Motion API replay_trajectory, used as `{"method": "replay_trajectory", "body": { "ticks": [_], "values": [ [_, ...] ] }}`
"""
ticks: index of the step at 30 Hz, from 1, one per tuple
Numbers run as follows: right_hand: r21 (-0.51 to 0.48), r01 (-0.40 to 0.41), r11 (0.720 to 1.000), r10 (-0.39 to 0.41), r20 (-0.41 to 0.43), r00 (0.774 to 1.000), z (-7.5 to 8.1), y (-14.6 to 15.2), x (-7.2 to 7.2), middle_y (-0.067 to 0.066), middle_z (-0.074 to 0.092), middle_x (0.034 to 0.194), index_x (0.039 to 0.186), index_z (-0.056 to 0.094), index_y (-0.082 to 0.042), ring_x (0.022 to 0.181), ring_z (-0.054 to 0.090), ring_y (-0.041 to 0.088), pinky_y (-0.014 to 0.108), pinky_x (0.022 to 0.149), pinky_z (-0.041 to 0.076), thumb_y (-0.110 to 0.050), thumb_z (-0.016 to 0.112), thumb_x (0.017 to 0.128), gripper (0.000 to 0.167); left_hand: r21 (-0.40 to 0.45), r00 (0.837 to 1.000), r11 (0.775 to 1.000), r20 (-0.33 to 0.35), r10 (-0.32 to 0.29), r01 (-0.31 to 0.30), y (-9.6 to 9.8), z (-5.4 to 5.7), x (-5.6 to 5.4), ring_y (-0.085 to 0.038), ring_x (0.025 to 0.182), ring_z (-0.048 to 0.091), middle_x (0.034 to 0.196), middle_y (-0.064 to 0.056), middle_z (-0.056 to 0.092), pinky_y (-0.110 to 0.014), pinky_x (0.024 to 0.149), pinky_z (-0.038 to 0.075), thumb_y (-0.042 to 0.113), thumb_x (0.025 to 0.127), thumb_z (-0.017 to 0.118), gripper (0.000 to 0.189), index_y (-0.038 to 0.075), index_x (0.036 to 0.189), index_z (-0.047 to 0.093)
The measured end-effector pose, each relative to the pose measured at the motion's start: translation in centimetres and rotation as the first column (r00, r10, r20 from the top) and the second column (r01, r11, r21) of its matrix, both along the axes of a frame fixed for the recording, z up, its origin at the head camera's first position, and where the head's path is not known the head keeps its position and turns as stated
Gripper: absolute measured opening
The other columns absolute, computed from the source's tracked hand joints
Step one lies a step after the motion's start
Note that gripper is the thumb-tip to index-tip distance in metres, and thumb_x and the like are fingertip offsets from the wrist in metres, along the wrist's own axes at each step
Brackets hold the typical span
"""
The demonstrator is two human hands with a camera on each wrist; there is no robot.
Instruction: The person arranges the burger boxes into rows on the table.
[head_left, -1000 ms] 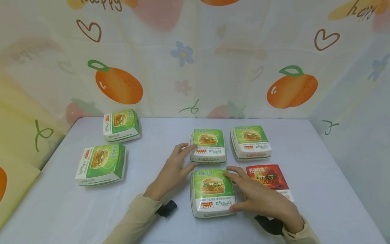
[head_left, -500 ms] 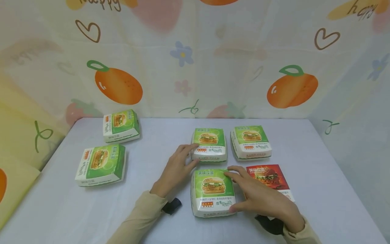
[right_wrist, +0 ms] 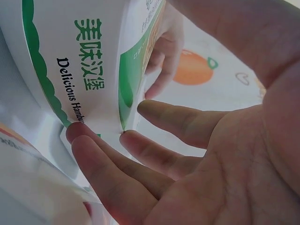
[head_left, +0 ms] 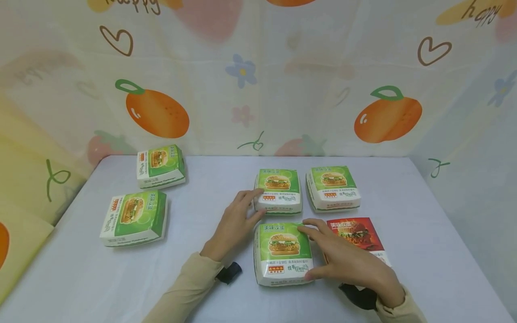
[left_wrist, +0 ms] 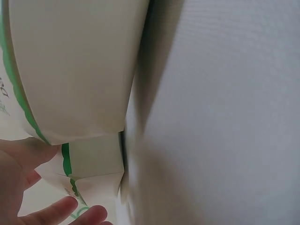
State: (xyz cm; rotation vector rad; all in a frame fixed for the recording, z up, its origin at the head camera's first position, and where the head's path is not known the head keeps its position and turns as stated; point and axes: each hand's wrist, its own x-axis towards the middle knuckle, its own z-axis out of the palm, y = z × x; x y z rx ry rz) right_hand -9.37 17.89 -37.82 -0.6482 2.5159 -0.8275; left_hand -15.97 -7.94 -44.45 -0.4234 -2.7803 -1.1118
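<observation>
In the head view, my left hand (head_left: 232,222) is at the left side of a green and white burger box (head_left: 278,192). Its thumb lies by the box's front left corner, its fingers along the left edge. Close in front is a second green and white burger box (head_left: 283,253). My right hand (head_left: 351,258) is spread along that box's right side, the thumb near its front right corner. From the right wrist, the fingers (right_wrist: 117,183) look extended, with tips against or close to the printed side wall (right_wrist: 84,70). The left wrist view shows the left thumb (left_wrist: 33,152) beside the box wall.
Behind my right hand, a red and white burger box (head_left: 357,233) is partly covered by it. Another green box (head_left: 334,188) stands at the back right. Two more green boxes (head_left: 135,217) are on the left of the white table (head_left: 194,188). A fruit-print cloth (head_left: 258,80) hangs behind.
My left hand has moved right up to the rear middle box, which has shifted slightly to the right. The front middle box has also shifted very slightly. My right hand has hardly moved.
</observation>
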Motion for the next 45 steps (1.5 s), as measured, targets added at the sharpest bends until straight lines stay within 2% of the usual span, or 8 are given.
{"method": "replay_trajectory", "body": {
  "ticks": [13,23,33,45],
  "values": [
    [0.008,-0.002,1.0,0.002,-0.023,1.0,0.3,0.2,-0.1,0.012,0.033,0.154,0.15,0.038,-0.013,0.133,0.045,0.03,0.054,0.103,0.048,-0.044,0.087,0.072,0.098,-0.008,1.0,1.0,-0.009,-0.005,0.005,-0.3,0.1,-0.2,-0.024,0.11,0.065,0.131,-0.007,0.059,-0.039,0.092,0.057,0.025,0.093,0.07,0.049,0.022,0.14,0.054],
    [0.007,-0.021,1.0,0.021,-0.054,0.998,0.3,0.2,-0.2,0.01,0.035,0.153,0.151,0.038,-0.012,0.132,0.046,0.028,0.053,0.104,0.047,-0.043,0.087,0.072,0.098,-0.012,1.0,1.0,-0.003,-0.016,0.016,-0.3,0.0,-0.3,-0.024,0.11,0.066,0.13,-0.006,0.06,-0.039,0.092,0.057,0.025,0.094,0.07,0.049,0.023,0.14,0.054],
    [0.015,-0.017,1.0,0.018,-0.072,0.997,0.2,0.3,-0.2,0.008,0.037,0.151,0.149,0.039,-0.011,0.13,0.048,0.026,0.05,0.103,0.049,-0.041,0.088,0.07,0.097,-0.024,1.0,1.0,-0.021,-0.009,0.008,-0.5,0.6,-0.2,-0.024,0.108,0.067,0.13,-0.007,0.06,-0.038,0.09,0.058,0.024,0.093,0.071,0.052,0.02,0.141,0.052],
    [0.005,-0.016,1.0,0.016,-0.052,0.999,0.1,0.4,-0.1,0.008,0.036,0.152,0.149,0.039,-0.011,0.131,0.047,0.026,0.049,0.102,0.05,-0.042,0.088,0.071,0.097,-0.005,1.0,1.0,-0.021,-0.006,0.006,-0.7,1.1,0.1,-0.026,0.108,0.066,0.132,-0.008,0.059,-0.039,0.088,0.058,0.023,0.093,0.071,0.052,0.018,0.141,0.052]
  ]
}}
